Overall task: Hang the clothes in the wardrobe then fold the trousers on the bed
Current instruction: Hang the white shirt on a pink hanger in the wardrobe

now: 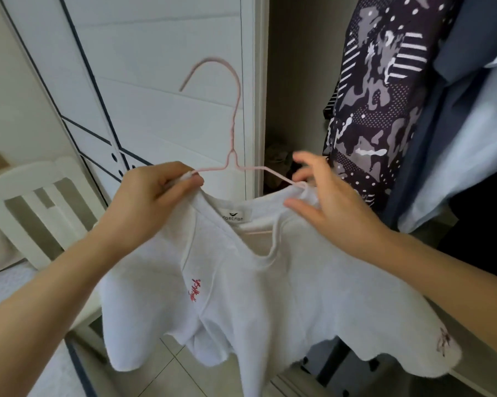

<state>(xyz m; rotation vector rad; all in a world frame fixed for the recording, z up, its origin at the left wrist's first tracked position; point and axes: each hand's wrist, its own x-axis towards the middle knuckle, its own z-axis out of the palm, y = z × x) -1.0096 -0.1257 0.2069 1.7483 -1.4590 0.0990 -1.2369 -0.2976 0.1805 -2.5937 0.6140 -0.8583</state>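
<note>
White fleecy top (255, 296) with small red embroidery is held low in the middle of the view, partly threaded onto a thin pink wire hanger (233, 133). Its left shoulder, together with the hanger's left end, is pinched in the curled fingers of the left hand (152, 202). The right hand (321, 196) is spread at the right shoulder, fingers apart and thumb below, where the hanger's right arm is not yet covered by fabric; whether cloth is actually touched cannot quite be told. The hanger's long axis runs left to right between the hands, with the hook upward and curling left. The open wardrobe (298, 81) lies far right, beyond the right hand, where a dark patterned garment (379, 96) and blue clothes (456, 138) are hung — so the right hand is the nearer one.
</note>
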